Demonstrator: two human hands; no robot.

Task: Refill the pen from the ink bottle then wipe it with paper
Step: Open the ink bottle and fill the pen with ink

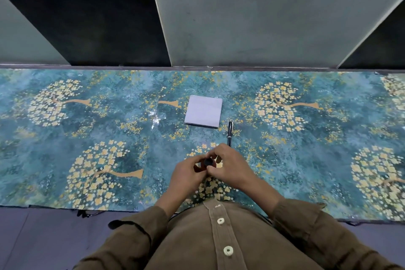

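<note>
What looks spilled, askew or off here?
Nothing stands out. No ink shows on the patterned cloth. The paper pad lies flat, the pen beside it. Both hands are closed on a small dark object.

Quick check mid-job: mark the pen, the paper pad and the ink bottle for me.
pen (230, 132): head view, middle of its dark barrel.
paper pad (203, 110): head view, centre of top sheet.
ink bottle (207, 162): head view, dark cap between both hands.
</note>
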